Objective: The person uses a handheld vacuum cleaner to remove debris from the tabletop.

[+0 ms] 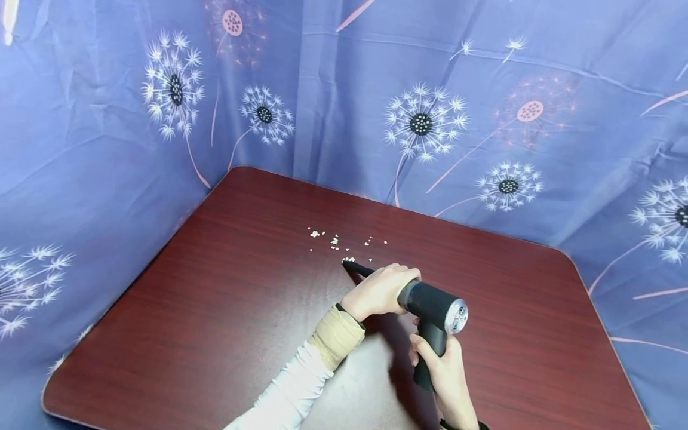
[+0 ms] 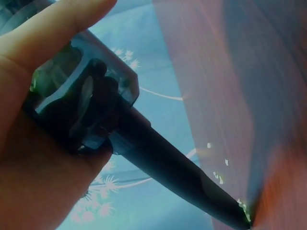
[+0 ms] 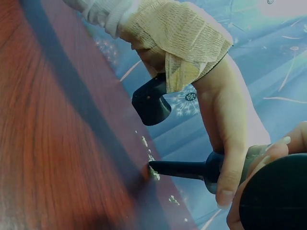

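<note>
A black handheld vacuum cleaner [image 1: 430, 302] with a silver rear end is held over the table. My left hand [image 1: 380, 291] grips its front part, thumb and fingers around the clear dust cup [image 2: 79, 103] in the left wrist view. Lower down, my right hand [image 1: 446, 365] is wrapped around the handle [image 1: 432, 339]. The narrow black nozzle [image 3: 180, 168] slants down to the tabletop, its tip at a small cluster of pale crumbs [image 1: 350, 259]. More white crumbs [image 1: 335, 241] lie scattered beyond the tip. The right hand's fingers are partly hidden behind the handle.
The reddish-brown wooden table [image 1: 188, 334] has rounded corners. Blue curtains [image 1: 344, 119] with dandelion prints hang along its far and left edges. A tan wrap [image 1: 337, 335] covers the left wrist, with a black wrist camera [image 3: 151, 103] beneath it.
</note>
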`<state>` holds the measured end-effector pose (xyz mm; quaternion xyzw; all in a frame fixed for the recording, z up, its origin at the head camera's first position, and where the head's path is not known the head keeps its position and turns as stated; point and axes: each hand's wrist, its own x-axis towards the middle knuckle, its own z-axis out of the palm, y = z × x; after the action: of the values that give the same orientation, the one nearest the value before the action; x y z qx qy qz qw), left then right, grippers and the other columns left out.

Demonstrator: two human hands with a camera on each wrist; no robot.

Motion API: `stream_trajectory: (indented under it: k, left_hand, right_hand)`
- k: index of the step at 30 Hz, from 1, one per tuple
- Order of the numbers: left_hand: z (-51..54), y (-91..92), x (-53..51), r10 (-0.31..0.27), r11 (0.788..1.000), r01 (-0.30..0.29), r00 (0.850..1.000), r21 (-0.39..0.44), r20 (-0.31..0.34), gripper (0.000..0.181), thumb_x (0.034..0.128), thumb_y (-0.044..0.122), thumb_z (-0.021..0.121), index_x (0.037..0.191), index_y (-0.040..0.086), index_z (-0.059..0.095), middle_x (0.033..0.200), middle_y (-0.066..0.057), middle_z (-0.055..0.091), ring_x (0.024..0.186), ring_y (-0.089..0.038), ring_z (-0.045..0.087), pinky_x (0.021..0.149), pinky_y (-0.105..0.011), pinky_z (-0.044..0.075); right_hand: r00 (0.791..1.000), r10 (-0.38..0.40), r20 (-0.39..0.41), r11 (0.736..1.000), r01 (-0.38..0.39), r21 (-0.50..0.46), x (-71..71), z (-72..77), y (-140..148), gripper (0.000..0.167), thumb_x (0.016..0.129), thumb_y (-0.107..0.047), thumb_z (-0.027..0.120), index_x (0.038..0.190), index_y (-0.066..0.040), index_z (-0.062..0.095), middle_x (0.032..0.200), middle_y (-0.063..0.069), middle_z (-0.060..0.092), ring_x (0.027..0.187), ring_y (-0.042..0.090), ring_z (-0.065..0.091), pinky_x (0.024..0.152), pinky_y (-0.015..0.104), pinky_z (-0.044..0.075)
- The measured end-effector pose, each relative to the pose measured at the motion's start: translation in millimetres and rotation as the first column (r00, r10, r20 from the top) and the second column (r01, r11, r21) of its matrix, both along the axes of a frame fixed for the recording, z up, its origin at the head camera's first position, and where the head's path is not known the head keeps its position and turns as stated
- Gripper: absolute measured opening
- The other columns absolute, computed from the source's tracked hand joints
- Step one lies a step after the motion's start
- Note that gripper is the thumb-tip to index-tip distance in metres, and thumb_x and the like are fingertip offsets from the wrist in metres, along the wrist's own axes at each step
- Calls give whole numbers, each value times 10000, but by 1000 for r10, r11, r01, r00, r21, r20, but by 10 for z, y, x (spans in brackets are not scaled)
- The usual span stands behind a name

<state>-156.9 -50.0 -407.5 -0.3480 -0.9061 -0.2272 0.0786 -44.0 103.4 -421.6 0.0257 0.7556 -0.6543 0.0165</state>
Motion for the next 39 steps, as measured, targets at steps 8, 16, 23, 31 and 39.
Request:
stream_trajectory:
  k: [8, 16, 23, 31, 39]
  left_hand:
    - [-8, 47, -44, -15, 1000, 15, 1000, 3, -7, 426, 694, 229, 819, 1051, 180, 592, 927, 34, 647, 923, -145, 607, 838, -241, 480]
    - [4, 101, -78, -24, 1000, 24, 1000, -15, -12, 436, 694, 212, 815, 1069, 182, 597, 938, 32, 648, 925, -136, 606, 829, -242, 489]
    - [-5, 206, -97, -58, 998, 58, 998, -2, 4, 397, 702, 208, 804, 1040, 187, 597, 919, 44, 639, 905, -122, 594, 804, -222, 478]
    - [20, 322, -142, -105, 994, 105, 994, 21, 10, 405, 699, 212, 820, 1034, 180, 593, 905, 42, 628, 886, -112, 578, 788, -202, 461]
    - [7, 406, -197, -124, 992, 124, 992, 8, 16, 412, 688, 187, 813, 1032, 181, 587, 902, 40, 628, 886, -115, 576, 796, -199, 457]
  right_hand:
    - [999, -34, 4, 999, 34, -15, -11, -1, 10, 243, 906, -29, 610, 1128, -5, 514, 581, -4, 494, 495, 110, 492, 551, 296, 418]
    - [997, -76, 0, 997, 76, -27, -20, -27, 22, 243, 900, -31, 617, 1124, -22, 523, 574, -8, 496, 488, 108, 483, 548, 293, 410]
    - [993, -114, 13, 994, 114, -5, 3, -4, 86, 265, 904, -46, 619, 1128, 39, 505, 565, -11, 503, 479, 111, 485, 545, 290, 413]
    - [985, -169, 16, 986, 169, 7, -8, 16, 164, 240, 900, -27, 618, 1113, 28, 522, 566, -3, 517, 479, 114, 500, 544, 282, 427]
    - [981, -193, 9, 981, 193, -11, -36, -14, 216, 243, 902, -28, 620, 1113, 36, 520, 591, -9, 533, 480, 116, 509, 547, 276, 431]
